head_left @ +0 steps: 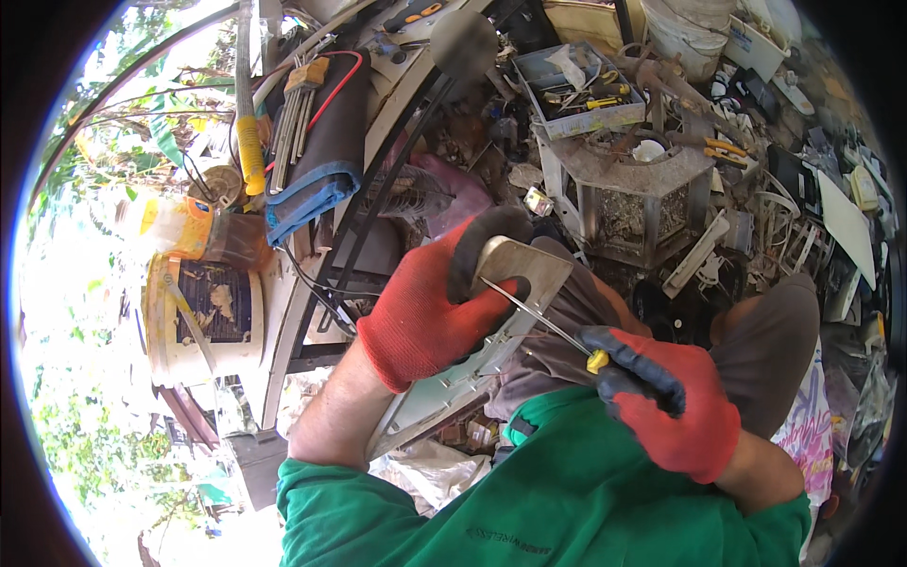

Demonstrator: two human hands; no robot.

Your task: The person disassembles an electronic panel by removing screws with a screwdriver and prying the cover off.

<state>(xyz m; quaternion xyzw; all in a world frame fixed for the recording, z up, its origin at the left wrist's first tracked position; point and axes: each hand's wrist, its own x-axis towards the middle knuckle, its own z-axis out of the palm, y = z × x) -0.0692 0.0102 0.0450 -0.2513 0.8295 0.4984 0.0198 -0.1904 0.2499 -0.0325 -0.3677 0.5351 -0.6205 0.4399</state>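
My left hand, in a red and black glove, grips a flat beige-grey metal-looking plate near its top, thumb and fingers closed round its edge. A long pale panel with small studs runs down from there under my left forearm; whether it is one piece with the plate I cannot tell. My right hand, gloved alike, is closed round the yellow handle of a screwdriver. Its thin shaft slants up to the left, the tip lying against the plate close to my left thumb.
To the left, a workbench holds a rolled dark cloth and a yellow-handled tool. Ahead stand a tool tray, a grimy metal-framed box, orange-handled pliers and a white bucket. Scrap crowds the right.
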